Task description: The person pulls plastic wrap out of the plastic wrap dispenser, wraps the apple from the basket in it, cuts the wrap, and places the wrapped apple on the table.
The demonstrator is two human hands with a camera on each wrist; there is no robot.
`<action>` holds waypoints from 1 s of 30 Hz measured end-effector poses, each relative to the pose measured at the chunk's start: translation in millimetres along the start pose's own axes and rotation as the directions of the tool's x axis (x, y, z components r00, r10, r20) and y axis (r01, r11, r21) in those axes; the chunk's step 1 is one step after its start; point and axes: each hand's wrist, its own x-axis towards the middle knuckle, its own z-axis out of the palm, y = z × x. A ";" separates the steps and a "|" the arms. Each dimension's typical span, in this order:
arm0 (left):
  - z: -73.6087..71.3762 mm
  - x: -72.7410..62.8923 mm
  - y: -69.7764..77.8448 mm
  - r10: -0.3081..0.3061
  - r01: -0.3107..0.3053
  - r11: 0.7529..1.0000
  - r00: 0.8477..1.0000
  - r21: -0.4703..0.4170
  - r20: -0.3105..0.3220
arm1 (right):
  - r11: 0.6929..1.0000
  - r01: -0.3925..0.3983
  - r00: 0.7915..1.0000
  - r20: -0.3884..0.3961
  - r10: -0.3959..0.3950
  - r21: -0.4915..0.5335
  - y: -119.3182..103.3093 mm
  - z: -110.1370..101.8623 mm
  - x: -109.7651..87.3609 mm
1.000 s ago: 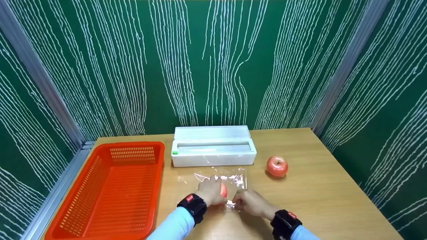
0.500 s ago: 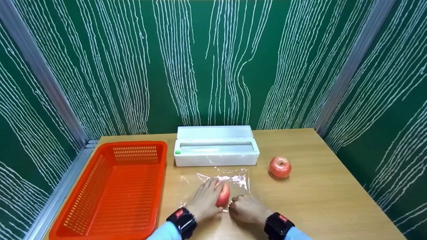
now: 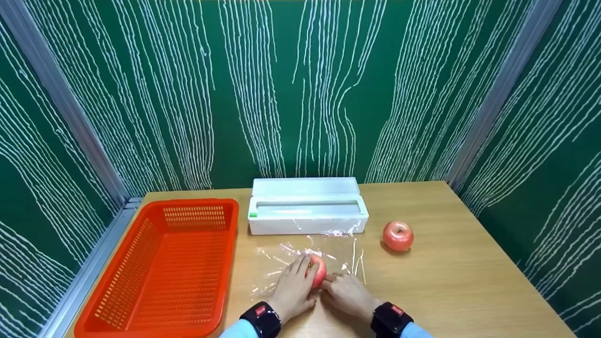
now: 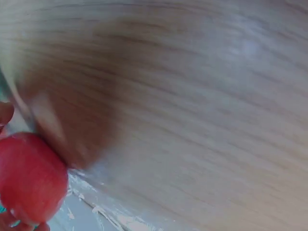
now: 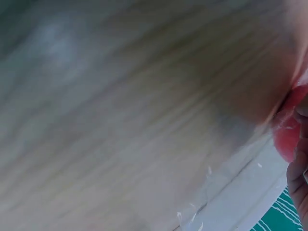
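A red apple (image 3: 319,272) sits on a sheet of clear plastic wrap (image 3: 340,249) spread over the table in front of the white box. My left hand (image 3: 292,287) grips the apple from the left, fingers over its top and far side. In the left wrist view the apple (image 4: 31,178) shows between thumb and fingertips. Close against its right side, my right hand (image 3: 348,295) has curled fingers and pinches the near edge of the wrap. The right wrist view shows those fingers (image 5: 299,168) against the apple (image 5: 287,127), with shiny wrap on its skin.
Behind the wrap stands a white wrap dispenser box (image 3: 307,226), lid raised, with a green tab at its left end. An orange plastic basket (image 3: 230,263) is on the left. A second apple (image 3: 398,236) rests to the right. Green walls with white streaks enclose the table (image 3: 450,272).
My right hand has drawn the near edge of the wrap in toward the apple's side. The left hand has shifted slightly nearer to me, showing more of the apple. The wrap's creases have changed.
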 end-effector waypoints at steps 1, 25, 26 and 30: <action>2.5 0.7 0.7 -0.002 0.002 1.000 1.000 0.023 -0.012 | 1.000 -0.012 1.000 -0.009 0.012 0.019 0.0 -1.0 1.1; -13.6 11.5 -12.4 0.052 -0.045 0.989 0.998 -0.138 0.043 | 0.999 -0.048 0.998 -0.035 0.047 -0.020 0.2 -16.1 -7.5; -14.8 12.7 -13.5 0.049 -0.041 0.987 0.998 -0.157 0.049 | 0.998 -0.045 0.998 -0.038 0.044 -0.034 -0.2 -16.1 -8.0; -19.7 19.4 -17.3 0.038 -0.017 0.971 0.996 -0.240 0.086 | 0.997 -0.071 0.997 -0.015 0.071 -0.014 0.4 -18.0 -9.9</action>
